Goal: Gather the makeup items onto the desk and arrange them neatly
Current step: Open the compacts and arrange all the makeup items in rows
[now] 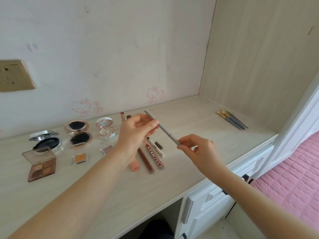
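Pencil: you have the slim grey makeup pencil (163,128) held in the air above the counter (189,152), slanted, over the row of lip products.
Left hand: your left hand (136,133) pinches the upper part between thumb and fingertips.
Right hand: your right hand (196,149) is closed on the lower tip.
Handling: likely very light, stiff and smooth; a round barrel may roll, so lay it flat alongside the tubes (150,157).
Hold: mid-barrel looks safest; a cap at the end might pull off.
Textures: pale wood-grain counter; glossy mirrored compacts (78,133); hard plastic eyeshadow palette (41,163); thin grey-handled brushes (232,119) well apart, far right.
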Available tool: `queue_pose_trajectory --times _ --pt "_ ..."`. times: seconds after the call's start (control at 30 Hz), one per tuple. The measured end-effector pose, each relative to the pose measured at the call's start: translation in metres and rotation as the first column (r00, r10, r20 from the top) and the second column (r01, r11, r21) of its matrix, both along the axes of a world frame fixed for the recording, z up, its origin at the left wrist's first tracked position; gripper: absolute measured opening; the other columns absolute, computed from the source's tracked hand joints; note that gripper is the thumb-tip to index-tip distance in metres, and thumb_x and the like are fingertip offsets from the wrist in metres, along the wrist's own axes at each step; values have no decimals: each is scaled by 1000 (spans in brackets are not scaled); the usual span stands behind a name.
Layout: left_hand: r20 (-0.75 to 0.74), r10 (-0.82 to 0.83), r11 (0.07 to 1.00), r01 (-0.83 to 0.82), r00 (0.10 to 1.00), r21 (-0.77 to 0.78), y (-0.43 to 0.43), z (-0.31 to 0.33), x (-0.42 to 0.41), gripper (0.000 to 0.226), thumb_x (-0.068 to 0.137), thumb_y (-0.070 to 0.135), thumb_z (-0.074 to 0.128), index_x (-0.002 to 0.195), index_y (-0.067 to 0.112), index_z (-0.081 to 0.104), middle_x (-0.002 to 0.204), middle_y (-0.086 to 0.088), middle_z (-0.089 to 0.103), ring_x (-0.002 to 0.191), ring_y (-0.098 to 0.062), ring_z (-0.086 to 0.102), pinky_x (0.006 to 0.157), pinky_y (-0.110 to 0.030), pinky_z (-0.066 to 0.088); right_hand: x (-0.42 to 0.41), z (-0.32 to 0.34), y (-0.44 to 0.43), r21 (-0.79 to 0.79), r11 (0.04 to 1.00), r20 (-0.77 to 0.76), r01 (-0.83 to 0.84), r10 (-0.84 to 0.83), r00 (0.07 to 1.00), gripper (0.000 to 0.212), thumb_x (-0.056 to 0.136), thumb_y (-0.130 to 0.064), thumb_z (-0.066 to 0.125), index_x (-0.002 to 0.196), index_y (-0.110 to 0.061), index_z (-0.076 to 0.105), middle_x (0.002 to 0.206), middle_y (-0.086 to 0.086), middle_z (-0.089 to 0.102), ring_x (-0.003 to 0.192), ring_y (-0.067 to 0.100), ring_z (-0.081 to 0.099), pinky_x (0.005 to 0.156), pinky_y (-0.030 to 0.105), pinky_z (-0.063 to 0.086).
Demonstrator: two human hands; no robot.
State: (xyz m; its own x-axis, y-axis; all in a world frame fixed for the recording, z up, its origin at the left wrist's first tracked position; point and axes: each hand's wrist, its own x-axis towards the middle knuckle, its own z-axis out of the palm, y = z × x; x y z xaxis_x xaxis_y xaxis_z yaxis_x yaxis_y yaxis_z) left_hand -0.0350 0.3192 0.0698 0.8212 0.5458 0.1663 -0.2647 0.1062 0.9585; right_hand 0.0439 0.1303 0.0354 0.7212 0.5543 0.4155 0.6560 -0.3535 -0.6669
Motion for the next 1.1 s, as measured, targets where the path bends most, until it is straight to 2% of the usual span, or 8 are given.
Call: queue_pose_trajectory --times 0.3,0.4,0.53,0.73,0.83,0.93,1.0,1.1 --pt "37 24 995 -21 999 -93 10 -4 -45 20 85 4 68 104 0 64 91 -13 73 87 -30 72 69 -34 58 -54 -5 42 90 986 -162 -139 152 975 10 84 -20 71 91 -27 69 79 -14 71 78 -6 63 64 6 43" --pt "20 59 998 -59 998 -7 15 -6 -59 18 87 8 67 104 7 67 90 -11 72 83 -25 72 66 -31 57 -64 -8 54 70 980 -188 -185 195 963 10 85 -22 70 93 -27 69 80 -15 71 78 -6 64 67 8 47" --pt "-25 119 965 -110 993 237 29 -11 -78 15 87 8 67 100 14 70 82 -8 71 75 -18 71 72 -31 60 -71 -3 67 88 976 -213 -200 214 953 17 87 -31 64 102 -26 69 86 -18 68 77 -2 63 66 13 47" --pt "-99 204 719 -80 974 690 43 -27 -112 28 83 10 72 90 37 69 84 14 70 79 -2 64 71 -18 51 -78 9 86 173 961 -279 -217 259 924 17 88 -33 62 103 -41 59 82 -12 68 75 3 63 61 19 46" --pt "-86 210 571 -51 974 819 50 -35 -128 25 82 9 73 96 30 72 83 12 66 80 -2 60 70 -15 48 -84 9 95 152 952 -263 -266 299 917 12 91 -25 60 101 -29 66 74 -10 69 65 7 64 62 17 50" --pt "-74 249 468 -53 966 882 54 -40 -140 21 81 8 73 96 23 72 82 16 60 84 4 55 72 -8 42 -89 6 100 50 946 -210 -321 324 923 9 90 -22 61 92 -28 68 71 -14 67 66 -4 61 66 13 49" --pt "-73 266 437 -53 961 898 55 -42 -147 20 80 6 73 93 22 72 82 16 58 84 2 55 73 -12 44 -92 3 101 -34 937 -168 -348 338 926 11 90 -23 62 93 -31 68 74 -14 67 72 -4 61 67 9 45" --pt "-83 316 353 -36 945 935 54 -44 -156 16 81 9 70 90 22 67 86 15 54 73 -5 57 67 -30 52 -99 -3 102 -109 920 -30 -377 376 926 14 91 -21 61 102 -24 69 78 -16 62 77 -3 57 71 7 43"
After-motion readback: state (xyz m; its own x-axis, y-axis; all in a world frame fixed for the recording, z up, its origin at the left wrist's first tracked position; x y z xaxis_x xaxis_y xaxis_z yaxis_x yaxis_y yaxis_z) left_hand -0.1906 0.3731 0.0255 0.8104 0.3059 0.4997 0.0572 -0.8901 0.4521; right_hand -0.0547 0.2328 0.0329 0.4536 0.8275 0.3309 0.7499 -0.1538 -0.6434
